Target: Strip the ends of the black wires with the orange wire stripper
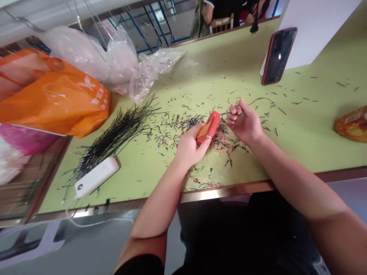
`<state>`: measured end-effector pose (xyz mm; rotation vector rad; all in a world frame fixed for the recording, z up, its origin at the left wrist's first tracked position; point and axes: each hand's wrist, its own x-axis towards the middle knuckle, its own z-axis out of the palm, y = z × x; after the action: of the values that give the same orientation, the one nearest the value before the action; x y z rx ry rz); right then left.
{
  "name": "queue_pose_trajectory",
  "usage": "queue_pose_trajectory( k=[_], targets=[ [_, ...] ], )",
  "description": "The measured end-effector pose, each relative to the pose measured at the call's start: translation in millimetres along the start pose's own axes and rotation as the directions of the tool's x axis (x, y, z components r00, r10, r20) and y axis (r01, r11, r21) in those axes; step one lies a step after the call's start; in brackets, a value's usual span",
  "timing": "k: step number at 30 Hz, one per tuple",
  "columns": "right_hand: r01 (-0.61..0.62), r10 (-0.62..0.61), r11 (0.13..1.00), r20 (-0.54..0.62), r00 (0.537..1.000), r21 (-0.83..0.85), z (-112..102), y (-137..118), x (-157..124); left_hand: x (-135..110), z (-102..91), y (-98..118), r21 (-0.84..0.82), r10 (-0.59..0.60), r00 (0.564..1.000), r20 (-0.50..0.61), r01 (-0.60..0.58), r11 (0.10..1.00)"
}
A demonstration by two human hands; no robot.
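Observation:
My left hand (190, 147) is wrapped round a red-orange hand tool (208, 128) held over the green table (301, 133). My right hand (243, 122) pinches one thin black wire (259, 100), whose free end curls away to the right with a blue tip. The wire's near end meets the tip of the tool. Under both hands lies a litter of short black and blue wire offcuts and copper strands (220, 141).
A bundle of long black wires (114, 135) lies left of the hands, with a white power bank (96, 177) and its cable below it. An orange bag (54, 95) and clear plastic bags (120, 61) sit far left. A red-cased phone (278, 55) leans at the back, an orange packet (352, 124) at right.

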<state>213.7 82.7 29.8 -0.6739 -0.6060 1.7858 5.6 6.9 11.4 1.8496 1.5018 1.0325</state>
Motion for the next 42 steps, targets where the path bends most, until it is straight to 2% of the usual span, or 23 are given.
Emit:
queue_pose_trajectory(
  k=[2, 4, 7, 10, 13, 15, 17, 19, 24, 27, 31, 34, 36, 38, 40, 42],
  targets=[
    [0.013, -0.013, 1.000, 0.010, 1.000, -0.012, -0.7, -1.6, 0.3, -0.1, -5.7, 0.5, 0.132, 0.102, 0.993, -0.060, -0.093, 0.987],
    [0.022, -0.021, 0.999, 0.017, 1.000, -0.026, -0.7, -2.9, -0.3, 1.6, -7.9, 0.3, 0.096, 0.123, 0.990, -0.074, -0.115, 0.989],
    [0.014, -0.011, 0.997, 0.034, 0.999, -0.074, 1.4, -3.5, -4.1, 5.3, -5.3, -0.2, -0.210, 0.052, 0.999, -0.013, -0.054, 0.976],
    [0.016, 0.003, 0.988, 0.121, 0.993, -0.154, 5.6, -2.1, -10.8, 7.5, -0.7, -0.7, -0.567, -0.046, 0.989, 0.142, 0.120, 0.815],
    [0.055, -0.002, 0.973, 0.234, 0.972, -0.224, 9.9, 0.4, -18.1, 8.0, 1.5, -0.6, -0.702, -0.118, 0.959, 0.256, 0.268, 0.660],
    [0.085, -0.019, 0.966, 0.265, 0.964, -0.243, 12.0, 2.2, -21.8, 8.4, 1.5, 0.3, -0.727, -0.132, 0.950, 0.281, 0.301, 0.616],
    [0.126, -0.054, 0.960, 0.275, 0.960, -0.250, 12.9, 3.9, -24.3, 8.7, 0.9, 1.7, -0.732, -0.128, 0.950, 0.286, 0.303, 0.611],
    [0.187, -0.104, 0.946, 0.301, 0.948, -0.264, 12.8, 5.5, -25.8, 8.5, 0.2, 3.4, -0.716, -0.111, 0.950, 0.290, 0.293, 0.634],
    [0.361, -0.208, 0.872, 0.418, 0.884, -0.329, 10.8, 7.3, -27.3, 5.9, -1.3, 5.7, -0.658, -0.085, 0.947, 0.311, 0.279, 0.700],
    [0.419, -0.289, 0.832, 0.362, 0.886, -0.362, 9.1, 5.3, -27.4, 5.3, -2.5, 5.1, -0.659, -0.083, 0.946, 0.312, 0.279, 0.699],
    [0.375, -0.315, 0.854, 0.215, 0.925, -0.362, 8.0, 2.7, -29.3, 5.4, -3.4, 1.9, -0.681, -0.089, 0.946, 0.312, 0.288, 0.673],
    [0.362, -0.276, 0.865, 0.272, 0.922, -0.349, 9.3, 4.4, -33.7, 5.0, -2.0, -3.2, -0.693, -0.104, 0.934, 0.342, 0.325, 0.644],
    [0.403, -0.259, 0.830, 0.372, 0.891, -0.387, 10.0, 6.6, -36.6, 4.3, -0.4, -7.0, -0.702, -0.116, 0.928, 0.353, 0.345, 0.623],
    [0.466, -0.264, 0.750, 0.434, 0.862, -0.470, 9.6, 8.4, -37.8, 3.8, 0.9, -9.8, -0.709, -0.133, 0.925, 0.357, 0.361, 0.606],
    [0.508, -0.301, 0.666, 0.425, 0.853, -0.546, 7.6, 9.2, -37.2, 3.9, 1.4, -10.9, -0.716, -0.149, 0.919, 0.364, 0.379, 0.587],
    [0.514, -0.356, 0.643, 0.372, 0.857, -0.568, 5.2, 9.1, -35.4, 4.8, 1.0, -10.3, -0.727, -0.149, 0.913, 0.379, 0.393, 0.562]
  ],
)
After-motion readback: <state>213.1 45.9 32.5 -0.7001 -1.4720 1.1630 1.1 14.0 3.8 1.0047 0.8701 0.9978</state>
